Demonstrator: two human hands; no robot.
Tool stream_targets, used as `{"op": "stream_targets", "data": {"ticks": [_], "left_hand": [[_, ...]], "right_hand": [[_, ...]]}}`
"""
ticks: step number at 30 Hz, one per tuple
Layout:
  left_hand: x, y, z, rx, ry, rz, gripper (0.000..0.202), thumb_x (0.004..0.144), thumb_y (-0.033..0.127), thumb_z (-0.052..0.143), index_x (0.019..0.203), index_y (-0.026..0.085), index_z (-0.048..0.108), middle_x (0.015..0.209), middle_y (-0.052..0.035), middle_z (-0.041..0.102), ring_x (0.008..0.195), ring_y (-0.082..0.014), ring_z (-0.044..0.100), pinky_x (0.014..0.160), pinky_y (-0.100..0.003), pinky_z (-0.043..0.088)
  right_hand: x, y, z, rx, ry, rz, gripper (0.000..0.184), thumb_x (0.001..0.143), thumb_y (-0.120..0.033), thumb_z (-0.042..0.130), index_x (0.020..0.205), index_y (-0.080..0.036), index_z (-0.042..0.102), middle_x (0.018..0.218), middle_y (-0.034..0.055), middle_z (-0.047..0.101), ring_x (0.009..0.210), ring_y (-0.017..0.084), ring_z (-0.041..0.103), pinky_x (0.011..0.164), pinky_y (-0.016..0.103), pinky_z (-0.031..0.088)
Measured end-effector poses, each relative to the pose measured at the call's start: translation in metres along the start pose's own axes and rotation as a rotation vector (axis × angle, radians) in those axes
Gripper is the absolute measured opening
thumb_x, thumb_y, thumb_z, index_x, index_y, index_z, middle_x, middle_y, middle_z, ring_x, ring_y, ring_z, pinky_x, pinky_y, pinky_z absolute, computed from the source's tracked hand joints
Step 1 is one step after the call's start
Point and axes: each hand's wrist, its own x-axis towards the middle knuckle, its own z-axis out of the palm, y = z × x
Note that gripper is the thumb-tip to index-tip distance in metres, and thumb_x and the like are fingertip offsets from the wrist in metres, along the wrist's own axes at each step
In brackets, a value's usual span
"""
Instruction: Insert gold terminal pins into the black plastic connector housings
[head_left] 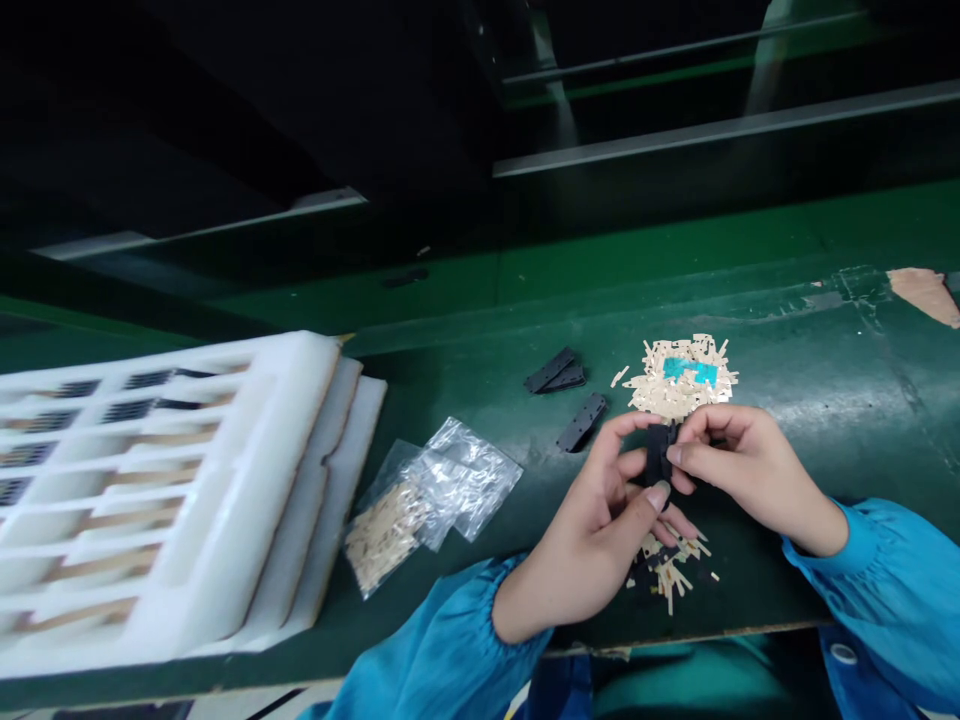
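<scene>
Between my two hands is a small black plastic part (658,455), held upright above the bench. My left hand (600,520) grips it with the thumb in front and the fingers behind. My right hand (739,460) has thumb and forefinger pinched at the part's right edge; whether something small sits in that pinch is hidden. Just beyond my hands lies a heap of flat beige pieces (667,390) with a teal piece (690,371) on top. Below my hands a smaller scatter of beige strips (673,580) lies near the bench edge.
Similar black parts (555,372) lie left of the heap, with another black part (582,422) nearer me. Clear plastic bags (469,475) rest beside a bag of beige pieces (386,535). Stacked white foam trays (277,480) with slots fill the left of the green bench (847,400).
</scene>
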Motion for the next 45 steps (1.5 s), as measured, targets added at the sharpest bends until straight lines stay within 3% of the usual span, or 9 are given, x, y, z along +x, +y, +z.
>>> {"op": "stream_targets", "data": {"ticks": [20, 30, 37, 45], "left_hand": [[0.0011, -0.0024, 0.0017, -0.065, 0.017, 0.001, 0.042, 0.101, 0.023, 0.061, 0.135, 0.026, 0.037, 0.101, -0.0018, 0.066, 0.076, -0.0167, 0.077, 0.065, -0.022, 0.061], [0.0015, 0.0002, 0.0032, -0.060, 0.015, 0.009, 0.042, 0.101, 0.026, 0.063, 0.134, 0.026, 0.038, 0.100, -0.0022, 0.066, 0.077, -0.0166, 0.077, 0.065, -0.022, 0.060], [0.0020, -0.0022, 0.0023, -0.032, 0.024, 0.002, 0.041, 0.102, 0.024, 0.060, 0.134, 0.027, 0.036, 0.099, -0.0008, 0.064, 0.076, -0.0148, 0.076, 0.066, -0.021, 0.059], [0.0017, -0.0028, 0.0045, -0.016, 0.045, 0.004, 0.041, 0.102, 0.023, 0.059, 0.135, 0.028, 0.035, 0.100, -0.0015, 0.064, 0.077, -0.0156, 0.076, 0.067, -0.022, 0.059]], "right_hand": [[-0.0021, -0.0002, 0.0060, 0.079, 0.068, -0.030, 0.015, 0.077, -0.024, 0.076, 0.069, -0.019, 0.065, 0.055, -0.0013, 0.066, 0.049, 0.011, 0.057, 0.050, 0.024, 0.045], [0.0034, 0.0073, -0.0020, 0.235, -0.039, 0.142, 0.019, 0.080, -0.031, 0.077, 0.070, -0.018, 0.068, 0.058, 0.0003, 0.067, 0.050, 0.010, 0.056, 0.046, 0.020, 0.043], [0.0010, 0.0059, 0.0013, 0.139, 0.025, 0.085, 0.021, 0.080, -0.033, 0.079, 0.071, -0.018, 0.068, 0.059, 0.0006, 0.067, 0.050, 0.011, 0.056, 0.047, 0.022, 0.044], [-0.0026, 0.0010, 0.0077, 0.068, 0.113, -0.021, 0.015, 0.077, -0.026, 0.078, 0.070, -0.018, 0.069, 0.058, 0.0002, 0.068, 0.052, 0.011, 0.058, 0.052, 0.024, 0.046]]}}
